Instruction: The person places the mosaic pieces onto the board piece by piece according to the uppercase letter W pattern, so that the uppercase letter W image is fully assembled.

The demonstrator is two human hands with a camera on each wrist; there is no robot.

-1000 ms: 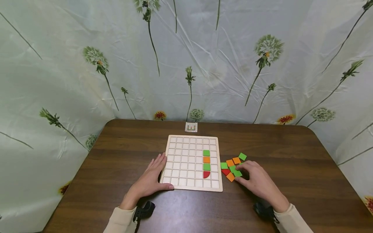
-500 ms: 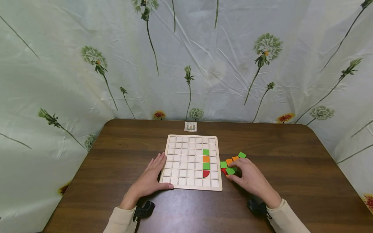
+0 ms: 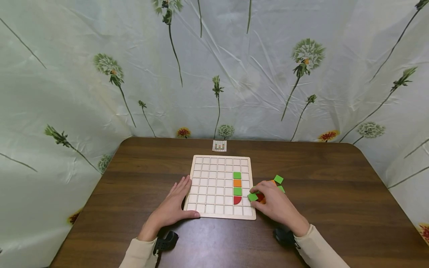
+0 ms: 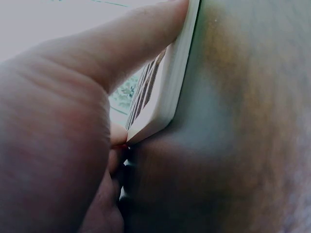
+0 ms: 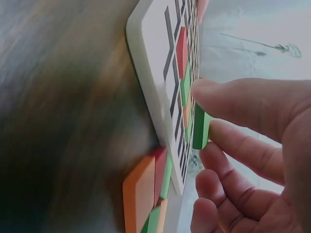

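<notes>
Head view: right hand held a green square tile over the right rim of the wooden grid board, loose tiles crowding just outside; left hand, fingers straight, lay against the left edge. Left wrist: thumb overlapped the rim. Right wrist: grip narrow, pinching tile edges; tilted lowering could jostle seated tiles. Room: bare cells leftward, tabletop right of the hand.

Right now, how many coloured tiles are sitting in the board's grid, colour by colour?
Green square tiles: 2
Orange square tile: 1
Red rounded tile: 1
Total: 4 in the grid, leaving out the held green tile in the right hand.
</notes>
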